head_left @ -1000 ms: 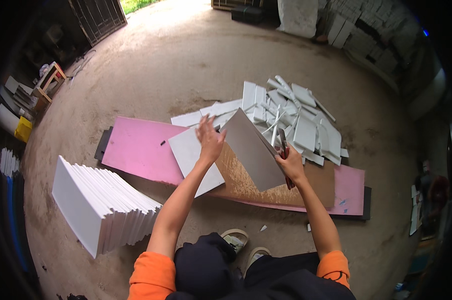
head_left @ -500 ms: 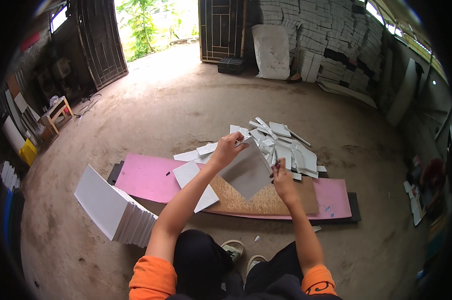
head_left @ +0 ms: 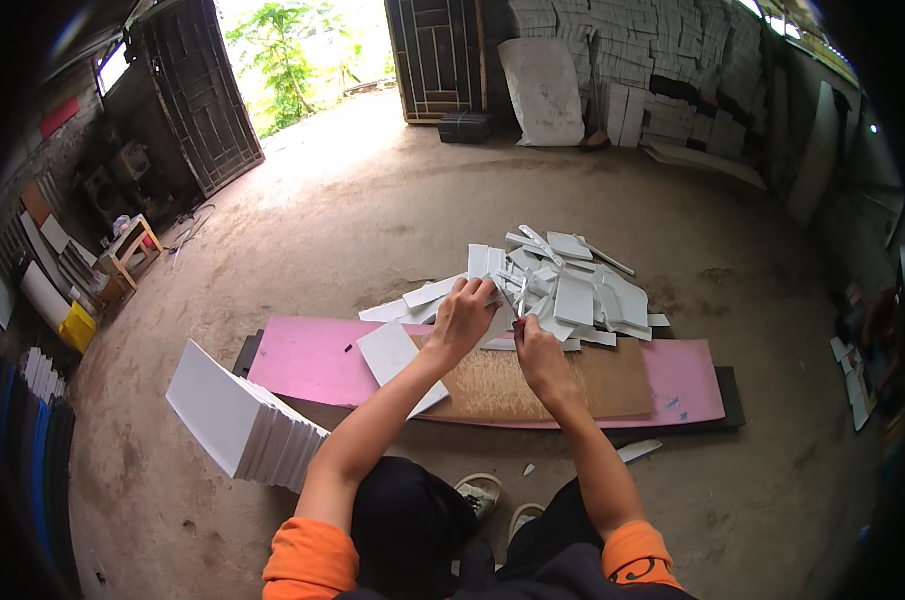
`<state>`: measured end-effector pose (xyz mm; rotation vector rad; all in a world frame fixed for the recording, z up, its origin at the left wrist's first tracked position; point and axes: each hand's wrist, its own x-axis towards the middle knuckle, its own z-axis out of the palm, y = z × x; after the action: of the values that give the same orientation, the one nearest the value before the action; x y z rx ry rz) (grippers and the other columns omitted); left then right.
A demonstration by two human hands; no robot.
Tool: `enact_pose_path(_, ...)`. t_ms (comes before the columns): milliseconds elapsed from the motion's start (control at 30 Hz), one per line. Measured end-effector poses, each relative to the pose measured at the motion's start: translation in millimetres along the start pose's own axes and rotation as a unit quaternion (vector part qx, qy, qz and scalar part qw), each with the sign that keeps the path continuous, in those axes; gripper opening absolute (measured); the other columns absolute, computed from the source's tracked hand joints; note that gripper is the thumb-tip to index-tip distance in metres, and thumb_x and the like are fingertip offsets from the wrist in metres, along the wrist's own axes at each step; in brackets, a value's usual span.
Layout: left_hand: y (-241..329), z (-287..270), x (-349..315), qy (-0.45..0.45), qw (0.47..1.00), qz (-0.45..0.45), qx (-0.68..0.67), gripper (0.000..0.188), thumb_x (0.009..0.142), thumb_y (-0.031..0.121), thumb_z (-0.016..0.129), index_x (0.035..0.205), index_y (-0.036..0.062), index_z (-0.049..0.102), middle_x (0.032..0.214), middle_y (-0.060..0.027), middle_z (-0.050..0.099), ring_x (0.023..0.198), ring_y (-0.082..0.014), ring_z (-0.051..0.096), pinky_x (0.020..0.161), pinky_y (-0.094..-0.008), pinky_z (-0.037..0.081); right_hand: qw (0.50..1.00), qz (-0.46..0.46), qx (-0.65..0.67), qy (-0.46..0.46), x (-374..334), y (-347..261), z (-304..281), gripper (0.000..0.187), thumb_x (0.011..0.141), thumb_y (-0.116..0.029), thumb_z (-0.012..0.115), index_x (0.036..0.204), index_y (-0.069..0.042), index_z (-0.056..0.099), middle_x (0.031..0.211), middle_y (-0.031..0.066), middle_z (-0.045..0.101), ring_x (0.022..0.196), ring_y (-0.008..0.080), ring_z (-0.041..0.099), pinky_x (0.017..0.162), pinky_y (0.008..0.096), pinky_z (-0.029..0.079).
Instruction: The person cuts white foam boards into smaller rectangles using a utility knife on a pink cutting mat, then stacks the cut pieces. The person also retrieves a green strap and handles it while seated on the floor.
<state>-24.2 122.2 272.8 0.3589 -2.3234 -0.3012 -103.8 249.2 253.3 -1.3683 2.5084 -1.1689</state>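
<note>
My left hand [head_left: 463,318] is closed on a white foam-board piece [head_left: 499,322], which is mostly hidden behind the fingers and shows only a small part. Close by on its right, my right hand [head_left: 542,362] grips a knife [head_left: 519,325] with a red and dark handle. The knife's thin blade points up toward the left fingertips; whether it touches the piece I cannot tell. Both hands are above the brown board [head_left: 572,385], which lies on a pink sheet [head_left: 302,360]. A loose white panel [head_left: 397,360] lies under my left forearm.
Beyond the hands spreads a heap of white offcuts [head_left: 572,295]. A stack of white panels [head_left: 237,420] stands at my left. A white strip [head_left: 639,450] lies on the floor near my right arm. Farther back are a small wooden table [head_left: 127,245] and an open door [head_left: 197,100].
The broad panel face that hung between my hands no longer shows. My right hand has come left and closer to my left hand. The view has shifted slightly.
</note>
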Motion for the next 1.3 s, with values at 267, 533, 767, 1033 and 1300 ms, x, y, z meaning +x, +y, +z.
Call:
enact_pose_path(267, -10.0, 17.6, -5.3, -0.009, 1.000, -0.006, 0.008, 0.015, 0.071, 0.006, 0.060, 0.084, 0.0018, 0.053, 0.083, -0.0126, 0.057, 0.084, -0.0308, 0.053, 0.072, -0.0392, 0.045, 0.999, 0.019, -0.036, -0.022, 3.5, 8.1, 10.3, 0.027, 0.089, -0.021, 0.041, 0.091, 0.006, 0.045, 0.070, 0.0289, 0.057, 0.072, 0.0437, 0.057, 0.060, 0.0506, 0.045)
enact_pose_path(533, -16.5, 29.8, -11.0, -0.062, 0.997, -0.032, -0.024, 0.020, 0.072, 0.009, 0.060, 0.088, -0.0008, 0.054, 0.087, -0.0143, 0.057, 0.087, -0.0316, 0.052, 0.076, -0.0390, 0.044, 0.996, 0.049, -0.055, -0.046, 5.3, 16.4, 14.5, 0.028, 0.087, -0.020, 0.044, 0.089, 0.007, 0.049, 0.076, 0.0291, 0.058, 0.076, 0.0427, 0.058, 0.065, 0.0491, 0.046)
enact_pose_path(767, -40.3, 69.1, -24.7, -0.115, 0.993, -0.010, -0.003, 0.021, 0.070, 0.008, 0.060, 0.089, 0.0011, 0.053, 0.087, -0.0146, 0.057, 0.088, -0.0318, 0.053, 0.076, -0.0395, 0.044, 0.986, 0.108, -0.064, -0.106, 7.5, 33.4, 32.8, 0.030, 0.086, -0.021, 0.042, 0.093, 0.007, 0.052, 0.080, 0.0304, 0.057, 0.081, 0.0433, 0.057, 0.072, 0.0493, 0.045)
enact_pose_path(1033, -46.3, 77.6, -25.0, -0.126, 0.991, 0.003, -0.054, 0.021, 0.070, 0.008, 0.058, 0.089, 0.0018, 0.049, 0.081, -0.0156, 0.054, 0.075, -0.0364, 0.056, 0.066, -0.0420, 0.047, 0.985, 0.117, 0.017, -0.122, 26.2, 49.9, 48.3, 0.029, 0.083, -0.017, 0.042, 0.085, 0.007, 0.057, 0.083, 0.0319, 0.055, 0.085, 0.0452, 0.053, 0.074, 0.0491, 0.043)
enact_pose_path(1300, -63.2, 79.4, -28.9, -0.146, 0.989, -0.015, -0.025, 0.023, 0.073, 0.009, 0.057, 0.092, 0.0021, 0.046, 0.084, -0.0164, 0.056, 0.073, -0.0373, 0.057, 0.061, -0.0435, 0.048, 0.971, 0.164, 0.037, -0.167, 16.7, 36.1, 49.9, 0.030, 0.084, -0.017, 0.042, 0.093, 0.008, 0.056, 0.085, 0.0331, 0.055, 0.084, 0.0447, 0.054, 0.073, 0.0480, 0.045)
